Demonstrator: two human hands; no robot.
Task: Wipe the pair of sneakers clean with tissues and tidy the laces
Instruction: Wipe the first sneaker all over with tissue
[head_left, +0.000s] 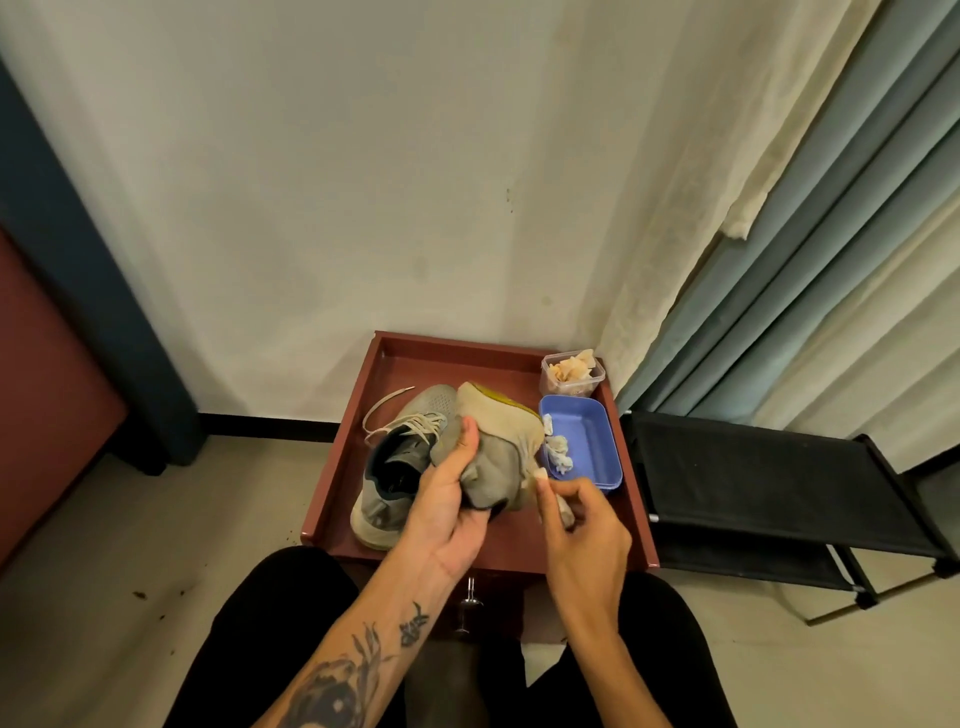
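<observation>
Here left hand (451, 512) grips sneaker (493, 457); right hand (582, 512) pinches tissue (563, 512) against it.

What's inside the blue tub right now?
A few crumpled tissues lie along the left side of the blue tub; the rest shows bare. The held sneaker overlaps its left rim, so anything tucked there is hidden.

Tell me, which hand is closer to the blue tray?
Right. The right hand, pinching a tissue, is just beside the near corner of the blue tray. The left hand grips a sneaker further left.
</observation>
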